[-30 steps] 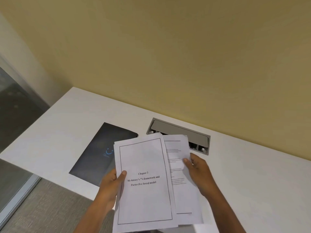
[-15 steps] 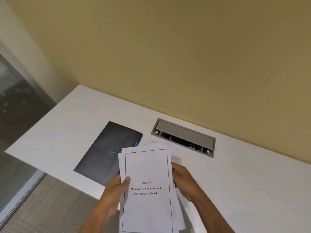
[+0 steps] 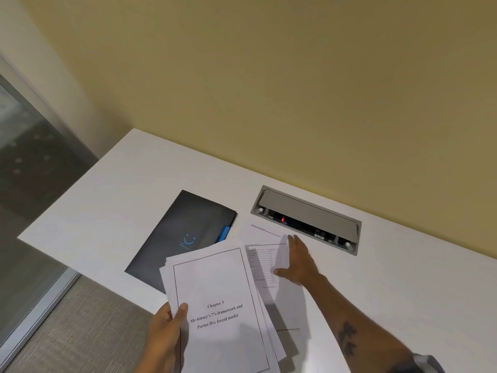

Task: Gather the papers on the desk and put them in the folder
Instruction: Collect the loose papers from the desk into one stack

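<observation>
The left hand (image 3: 164,332), at the lower centre of the frame, pinches a stack of papers (image 3: 215,305) by its lower left edge, thumb on top and fingers underneath. The top sheet has a thin border and reads "Chapter 3". The stack is held above the near edge of the white surface (image 3: 121,189) and covers the lower right corner of the folder (image 3: 183,235).

The folder is dark, lies flat and closed at centre left of the frame, and shows a small blue mark on its cover and a blue tab at its right edge.

The right hand (image 3: 301,262), right of centre, lies spread and flat, palm down, on loose sheets (image 3: 265,254) that rest on the surface between the folder and a grey cable box (image 3: 306,216). It seems to press on two sheets, though their edges are hard to tell apart. The cable box is set into the surface near the yellow wall (image 3: 269,76).
</observation>
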`<state>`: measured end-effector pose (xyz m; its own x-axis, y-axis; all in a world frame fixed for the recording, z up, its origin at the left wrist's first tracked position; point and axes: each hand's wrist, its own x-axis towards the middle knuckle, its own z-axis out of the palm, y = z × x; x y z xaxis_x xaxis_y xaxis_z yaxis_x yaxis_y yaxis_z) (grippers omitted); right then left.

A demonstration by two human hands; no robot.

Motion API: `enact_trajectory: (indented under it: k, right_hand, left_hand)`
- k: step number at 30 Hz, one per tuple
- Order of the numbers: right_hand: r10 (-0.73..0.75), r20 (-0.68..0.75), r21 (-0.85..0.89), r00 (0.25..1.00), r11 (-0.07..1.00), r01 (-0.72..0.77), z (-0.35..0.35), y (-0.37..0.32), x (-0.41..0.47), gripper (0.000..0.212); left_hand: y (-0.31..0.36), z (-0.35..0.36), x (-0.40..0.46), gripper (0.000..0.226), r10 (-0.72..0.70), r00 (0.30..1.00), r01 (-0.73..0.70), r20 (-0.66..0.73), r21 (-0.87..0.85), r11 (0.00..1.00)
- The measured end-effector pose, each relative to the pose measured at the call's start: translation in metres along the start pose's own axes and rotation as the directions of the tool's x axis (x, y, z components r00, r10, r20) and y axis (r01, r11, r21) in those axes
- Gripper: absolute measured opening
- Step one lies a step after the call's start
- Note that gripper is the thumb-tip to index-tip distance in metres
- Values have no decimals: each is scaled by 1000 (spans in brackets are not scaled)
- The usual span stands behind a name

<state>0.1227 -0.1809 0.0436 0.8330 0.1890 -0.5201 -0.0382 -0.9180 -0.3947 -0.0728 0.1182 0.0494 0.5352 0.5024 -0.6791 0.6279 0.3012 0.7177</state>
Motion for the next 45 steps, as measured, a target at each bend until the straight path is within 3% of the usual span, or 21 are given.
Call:
enact_trajectory:
  k: [3,6,11,15,18,21,24,28,34,38,45]
  right_hand:
    - [23,33,-156,999,988,-17,3,0,14,139]
    - [49,26,-200,998,979,-42,12,-2,18,145]
    - [31,-68,-170,997,984,-42,27,-4,11,134]
    - [32,-129,-20,991,999,-35,38,-9,4,124]
    - [178,-163,266,971,955,-130,45,-12,-3,109]
    - [297,-121,571,947,801,-179,49,-6,-8,73]
    - [282,-123,606,952,781,-153,44,6,-15,40]
    - [173,-188,458,967,886,-69,23,23,-31,39]
    - [75,-284,464,956,883,68,-26,55,-69,40]
    - [65,-285,558,956,822,110,-60,62,-104,39]
    - [54,-279,728,959,664,175,-93,54,-140,39]
  left_hand:
    - [-1,-6,1,14,-3,1000,3,-21,3,1000]
    - [-1,-10,2,15,8,999,-8,-40,-7,1000]
    - [-7,-14,6,16,-27,998,24,-55,-51,998]
    - [-5,-16,10,17,-11,998,10,-64,-17,1000]
    - [-1,-16,9,16,-16,998,14,-59,-40,999]
    - [4,-15,6,14,-9,998,6,-57,-54,999]
    - [11,-14,3,15,40,998,-41,-40,-29,999]
    - [21,-11,5,19,88,996,-87,-35,16,996]
    - [39,0,6,23,137,983,-141,123,22,990]
    - [62,19,-5,16,165,951,-174,262,11,985]
    - [99,63,-35,23,166,857,-181,487,-17,983]
